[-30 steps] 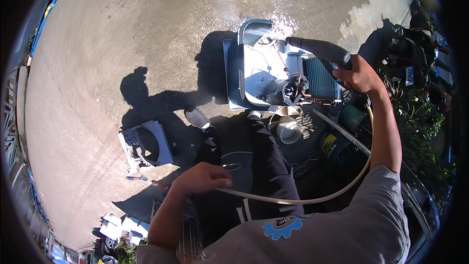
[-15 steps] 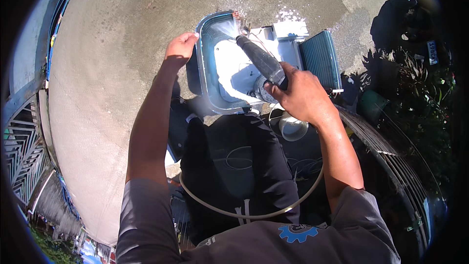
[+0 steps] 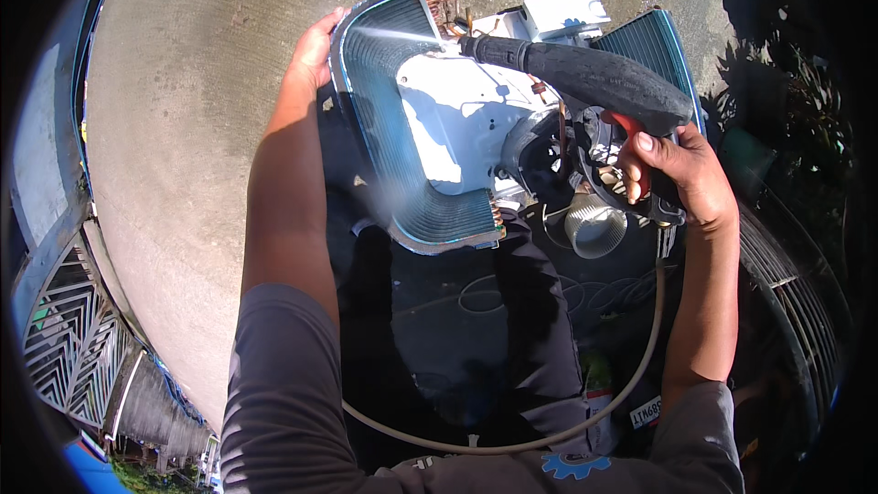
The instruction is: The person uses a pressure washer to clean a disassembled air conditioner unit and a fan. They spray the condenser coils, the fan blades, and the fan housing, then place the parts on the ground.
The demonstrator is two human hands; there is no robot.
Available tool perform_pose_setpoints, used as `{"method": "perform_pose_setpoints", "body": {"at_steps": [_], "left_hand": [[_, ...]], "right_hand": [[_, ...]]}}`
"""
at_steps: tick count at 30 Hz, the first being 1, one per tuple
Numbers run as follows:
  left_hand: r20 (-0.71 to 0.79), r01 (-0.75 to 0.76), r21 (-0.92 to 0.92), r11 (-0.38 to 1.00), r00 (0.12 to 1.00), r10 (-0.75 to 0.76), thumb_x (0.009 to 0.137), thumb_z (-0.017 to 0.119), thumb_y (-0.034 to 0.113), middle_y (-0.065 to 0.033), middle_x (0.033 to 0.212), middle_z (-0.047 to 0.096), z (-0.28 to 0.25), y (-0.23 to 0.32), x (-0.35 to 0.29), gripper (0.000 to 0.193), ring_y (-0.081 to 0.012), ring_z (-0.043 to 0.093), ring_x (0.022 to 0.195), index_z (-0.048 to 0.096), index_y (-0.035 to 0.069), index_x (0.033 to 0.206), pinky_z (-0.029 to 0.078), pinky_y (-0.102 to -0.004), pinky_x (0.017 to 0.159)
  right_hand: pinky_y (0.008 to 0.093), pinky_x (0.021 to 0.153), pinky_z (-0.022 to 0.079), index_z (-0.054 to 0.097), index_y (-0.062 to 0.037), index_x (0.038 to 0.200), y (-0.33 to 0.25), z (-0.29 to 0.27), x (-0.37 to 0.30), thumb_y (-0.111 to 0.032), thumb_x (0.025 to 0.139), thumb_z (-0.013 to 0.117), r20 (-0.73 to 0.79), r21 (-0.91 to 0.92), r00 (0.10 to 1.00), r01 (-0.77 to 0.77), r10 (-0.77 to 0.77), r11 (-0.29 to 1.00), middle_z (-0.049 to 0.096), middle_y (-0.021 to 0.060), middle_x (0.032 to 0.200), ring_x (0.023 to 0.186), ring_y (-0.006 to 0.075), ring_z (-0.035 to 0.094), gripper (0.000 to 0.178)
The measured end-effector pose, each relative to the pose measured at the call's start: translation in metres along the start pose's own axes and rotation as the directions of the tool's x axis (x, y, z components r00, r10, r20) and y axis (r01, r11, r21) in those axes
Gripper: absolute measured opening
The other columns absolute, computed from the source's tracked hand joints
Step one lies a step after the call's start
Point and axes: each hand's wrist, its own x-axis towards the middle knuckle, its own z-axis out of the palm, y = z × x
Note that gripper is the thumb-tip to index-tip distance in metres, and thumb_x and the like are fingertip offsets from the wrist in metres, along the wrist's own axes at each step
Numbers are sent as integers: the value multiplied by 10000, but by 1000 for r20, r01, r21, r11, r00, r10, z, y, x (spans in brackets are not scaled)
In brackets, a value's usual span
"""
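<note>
A beige hose (image 3: 585,421) loops nearest, rising to the right hand (image 3: 681,178), whose fingers wrap a black spray gun (image 3: 585,82), one on its red trigger, aiming water leftward. Beyond the gun, the left hand (image 3: 311,59) grips the air-conditioner coil (image 3: 384,128), seemingly to steady it; its blue-green fins curve around white housing on concrete ground (image 3: 183,128).
</note>
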Motion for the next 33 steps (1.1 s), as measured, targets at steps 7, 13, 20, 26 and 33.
{"method": "perform_pose_setpoints", "body": {"at_steps": [7,13,20,26,33], "left_hand": [[322,44,-159,986,947,9,1078,642,427,-150,1106,803,-13,-1,8,452,-270,792,954,730,14,1240,656,-432,892],[314,-5,-38,999,949,16,1023,733,267,-116,1154,793,-8,-8,6,403,-206,792,964,684,24,1340,669,-376,837],[371,0,-170,985,926,64,1074,618,427,-160,1284,757,-14,-5,5,570,-264,758,1119,616,-9,1440,623,-431,986],[-144,-117,-206,972,986,88,1082,477,624,-190,1334,739,-23,-60,-13,744,-328,720,1203,591,15,1494,568,-480,1061],[-330,101,-177,979,931,-155,1081,473,634,-181,1367,716,-21,-186,-71,744,-331,696,1234,584,31,1501,549,-496,1076]], "right_hand": [[300,608,533,712,17,1082,5,21,24,-277,993,795,-26,-5,993,-115,115,993,677,60,757,639,146,650,318],[315,593,500,707,-9,1057,29,59,46,-336,997,798,3,-127,972,-235,237,964,652,35,722,627,132,625,345],[313,584,503,699,-5,1130,56,77,70,-357,1003,783,-62,-109,958,-286,281,952,652,46,726,606,147,624,384],[317,557,503,683,-15,937,55,72,92,-367,999,779,-70,-156,958,-286,279,945,650,52,683,578,150,627,370],[308,492,512,739,-2,973,46,77,115,-277,1019,765,57,-366,899,-386,434,847,651,36,701,538,134,621,280]]}}
